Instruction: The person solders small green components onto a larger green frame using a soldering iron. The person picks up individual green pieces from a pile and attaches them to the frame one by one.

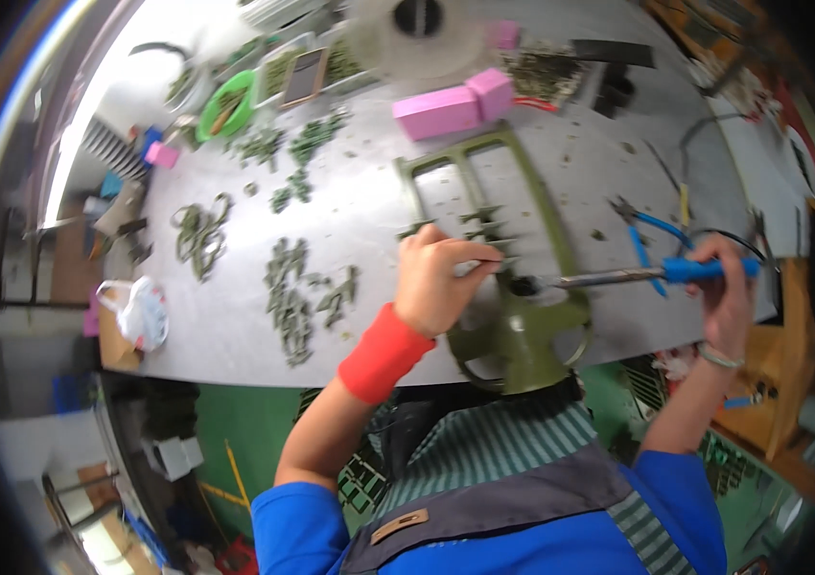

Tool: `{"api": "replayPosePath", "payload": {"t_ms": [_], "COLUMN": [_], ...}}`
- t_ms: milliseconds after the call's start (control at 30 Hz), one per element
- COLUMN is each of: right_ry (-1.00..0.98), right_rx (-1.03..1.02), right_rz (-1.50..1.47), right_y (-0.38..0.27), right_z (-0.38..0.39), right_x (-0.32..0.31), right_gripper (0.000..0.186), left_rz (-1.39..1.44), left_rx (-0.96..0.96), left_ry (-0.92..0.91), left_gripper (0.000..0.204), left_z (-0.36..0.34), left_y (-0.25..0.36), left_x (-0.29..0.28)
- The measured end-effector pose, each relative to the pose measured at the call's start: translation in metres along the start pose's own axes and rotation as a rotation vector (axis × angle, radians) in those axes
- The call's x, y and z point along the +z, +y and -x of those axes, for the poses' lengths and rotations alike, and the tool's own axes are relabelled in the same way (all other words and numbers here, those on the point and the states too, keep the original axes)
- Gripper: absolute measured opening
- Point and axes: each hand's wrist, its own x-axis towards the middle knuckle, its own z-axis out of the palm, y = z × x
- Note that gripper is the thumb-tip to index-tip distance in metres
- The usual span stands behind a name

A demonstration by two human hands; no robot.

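A green frame (pixel 547 206) with long bars and a rounded, cup-like end lies at the near edge of the table, in front of my body. Several small spiky green pieces (pixel 482 222) stand along its middle bar. Over this bar my left hand (pixel 436 278), with a red wristband, is closed in a pinch on a small green part at its fingertips. My right hand (pixel 724 287) grips the blue handle of a soldering iron (pixel 609 278). Its metal shaft points left, and the tip is at the frame, close beside my left fingertips.
Loose small green parts (pixel 288 302) lie in piles to the left. Pink blocks (pixel 436 113), a green bowl (pixel 227 105), and a tray with a phone (pixel 304 77) stand at the back. Blue-handled pliers (pixel 652 225) lie right; a white plastic bag (pixel 142 314) sits far left.
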Motion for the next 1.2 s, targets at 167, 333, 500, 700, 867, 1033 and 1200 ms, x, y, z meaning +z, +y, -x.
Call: {"api": "replayPosePath", "payload": {"t_ms": [167, 333, 500, 700, 867, 1033, 1200], "right_ry": [-0.041, -0.039, -0.085, -0.068, -0.059, -0.064, -0.005], "right_rx": [-0.009, -0.005, -0.037, -0.053, -0.018, -0.036, -0.002], "right_rz": [-0.02, -0.046, -0.014, 0.002, -0.042, -0.016, -0.041], "right_y": [-0.009, -0.008, -0.007, -0.014, -0.013, -0.018, -0.011], "right_z": [0.006, 0.01, 0.008, 0.01, 0.011, 0.012, 0.011], "right_x": [-0.003, 0.006, 0.006, 0.005, -0.005, 0.002, 0.002], "right_gripper": [0.03, 0.031, 0.033, 0.031, 0.028, 0.028, 0.025], "left_rz": [0.405, -0.348, -0.354, -0.361, 0.293, 0.631, 0.423], "left_rx": [-0.304, -0.391, -0.466, -0.443, -0.579, -0.371, -0.256], "left_ry": [0.162, 0.09, 0.075, 0.182, 0.299, 0.086, 0.001], "left_gripper": [0.012, 0.019, 0.022, 0.019, 0.021, 0.017, 0.015], "left_z": [0.01, 0.082, 0.099, 0.109, 0.089, 0.053, 0.03], "left_y": [-0.036, -0.112, -0.112, -0.122, -0.083, -0.004, 0.029], "left_x": [-0.045, -0.109, -0.096, -0.092, -0.094, -0.058, -0.024]}}
